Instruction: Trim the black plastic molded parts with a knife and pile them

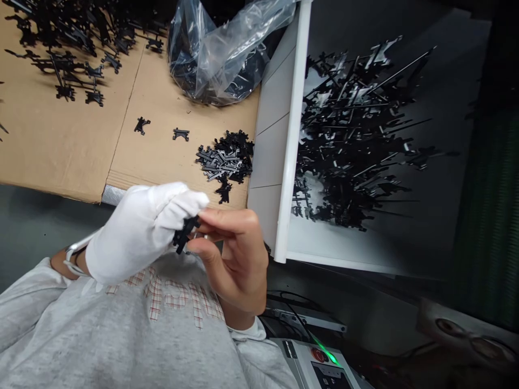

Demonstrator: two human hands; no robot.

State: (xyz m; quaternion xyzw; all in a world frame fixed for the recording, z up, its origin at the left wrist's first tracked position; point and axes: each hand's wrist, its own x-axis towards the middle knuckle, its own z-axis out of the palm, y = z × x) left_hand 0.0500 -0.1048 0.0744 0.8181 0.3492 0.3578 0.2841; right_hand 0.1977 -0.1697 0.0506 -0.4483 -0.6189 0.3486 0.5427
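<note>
My left hand (pixel 138 235) wears a white glove and is closed on a small black plastic part (pixel 185 233) held close to my chest. My bare right hand (pixel 237 259) pinches the same part from the right with thumb and fingertips. Both hands meet just below the front edge of the cardboard sheet (pixel 60 146). A small heap of separated black parts (pixel 227 159) lies on the cardboard just above my hands. Two single black parts (pixel 141 125) (pixel 180 134) lie loose to its left.
A white bin (pixel 290 146) at right holds a tangle of black sprue frames (pixel 357 129). A clear plastic bag (pixel 227 54) sits at the top centre. More black frames (pixel 77 48) spread at top left. A control box with a red button (pixel 320 355) sits bottom right.
</note>
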